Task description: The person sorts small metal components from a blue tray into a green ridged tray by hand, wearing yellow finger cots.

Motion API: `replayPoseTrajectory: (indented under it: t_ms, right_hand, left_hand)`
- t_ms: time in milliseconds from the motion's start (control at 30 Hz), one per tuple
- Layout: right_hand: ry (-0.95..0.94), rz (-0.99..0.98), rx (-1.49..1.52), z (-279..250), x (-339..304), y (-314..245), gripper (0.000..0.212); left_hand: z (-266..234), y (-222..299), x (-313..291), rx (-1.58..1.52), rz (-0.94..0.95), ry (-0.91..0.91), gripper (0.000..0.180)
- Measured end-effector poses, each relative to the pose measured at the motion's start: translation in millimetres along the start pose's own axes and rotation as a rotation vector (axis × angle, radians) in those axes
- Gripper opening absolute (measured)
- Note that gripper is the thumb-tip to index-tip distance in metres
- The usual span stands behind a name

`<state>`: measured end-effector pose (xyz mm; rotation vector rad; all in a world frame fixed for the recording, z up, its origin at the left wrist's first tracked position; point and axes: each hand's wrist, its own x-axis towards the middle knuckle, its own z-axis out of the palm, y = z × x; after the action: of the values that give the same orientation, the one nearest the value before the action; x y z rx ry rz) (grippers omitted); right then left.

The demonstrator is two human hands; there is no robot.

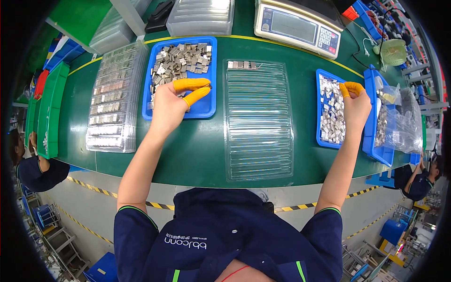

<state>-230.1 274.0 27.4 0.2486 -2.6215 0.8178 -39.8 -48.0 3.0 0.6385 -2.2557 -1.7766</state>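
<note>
My left hand, with yellow finger cots on its fingertips, is above a blue tray of loose metal connector shells. Its thumb and finger meet in a pinch; a small dark edge shows at the tips, too small to name. At the right, my right hand, also in yellow finger cots, reaches over a second blue tray of small white-and-silver parts. Those fingers are bent together, and what they hold is hidden. Between the hands lies a clear ribbed plastic tray, with several metal shells in its top row.
Filled clear trays are stacked at the left. A weighing scale and more clear trays stand at the back. Another blue bin with plastic bags sits far right. Other people work at both sides.
</note>
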Motion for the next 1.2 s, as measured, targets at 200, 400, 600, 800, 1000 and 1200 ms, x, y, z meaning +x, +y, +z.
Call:
replayPoseTrajectory:
  t_ms: [200, 400, 600, 800, 1000, 1200]
  right_hand:
    - [-0.067, 0.093, -0.174, 17.7, 4.4, 37.3, 0.020]
    - [-0.019, 0.010, -0.004, 16.2, 3.2, 31.9, 0.018]
    - [-0.318, -0.045, 0.687, 24.8, -22.7, -31.7, 0.016]
    - [-0.779, 0.094, 1.029, 46.5, -73.6, -90.5, 0.020]
    - [-0.820, 0.176, 1.184, 49.2, -97.2, -96.4, 0.024]
    - [-0.735, 0.007, 1.062, 46.1, -107.8, -97.5, 0.024]
  left_hand:
    - [17.9, -1.6, -5.5, -0.403, -0.039, -0.064, 0.021]
    - [35.2, -5.3, -9.5, -0.494, -0.055, -0.087, 0.018]
    - [51.0, 0.8, -13.9, -0.590, -0.153, -0.144, 0.023]
    - [66.9, 0.5, -29.3, -0.739, -0.229, -0.206, 0.025]
    - [73.6, 3.2, -48.3, -0.835, -0.176, -0.051, 0.024]
    - [83.2, -6.2, -53.1, -0.890, -0.148, 0.047, 0.024]
